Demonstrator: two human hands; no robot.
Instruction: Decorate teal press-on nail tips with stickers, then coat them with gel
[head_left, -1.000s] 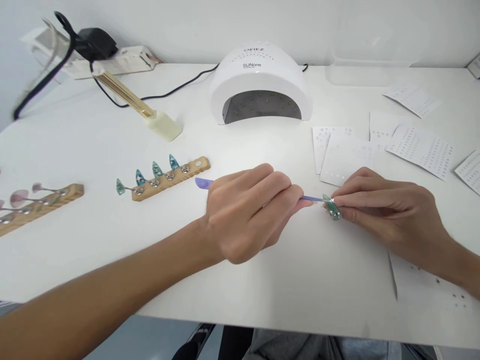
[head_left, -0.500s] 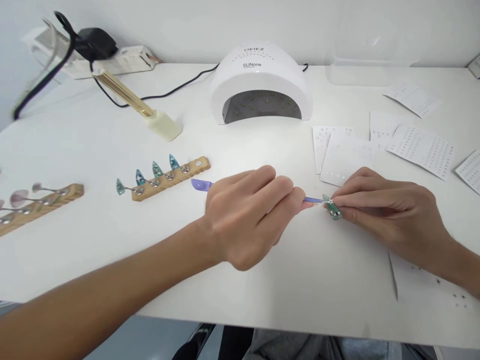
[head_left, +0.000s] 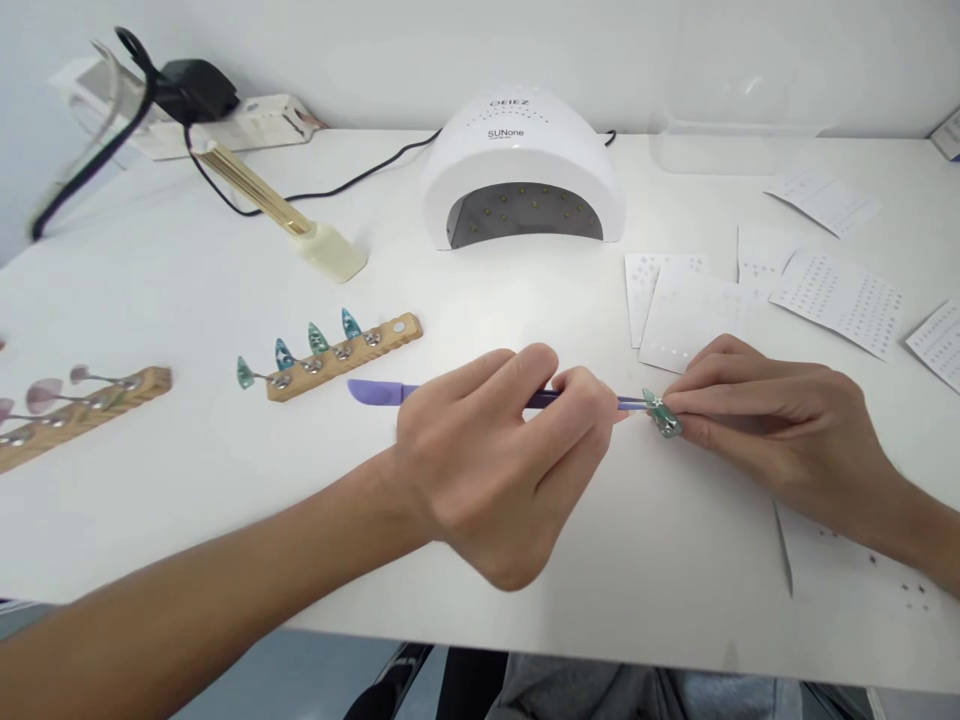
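Observation:
My left hand (head_left: 510, 460) is closed around purple tweezers (head_left: 376, 392). Their broad, flat end sticks out to the left of the fist, and the thin tips point right. Those tips reach the upper part of a green false nail (head_left: 666, 420). My right hand (head_left: 795, 430) pinches this nail between thumb and fingers, low over the table. Silvery decoration and a small pale star show on the nail's surface. Whatever holds the nail from behind is hidden by the fingers.
Green and blue nails stand on a wooden holder (head_left: 345, 358) at left; another wooden holder (head_left: 112, 405) bears pink ones. A white nail lamp (head_left: 525, 150) stands at the back. Sticker sheets (head_left: 838, 300) lie at right, a cream-coloured brush (head_left: 330, 252) at back left, near a power strip (head_left: 262, 120).
My left hand has rolled and sunk slightly, so more of the tweezers' purple body and flat end shows. The tips stay at the nail, and my right hand is nearly still.

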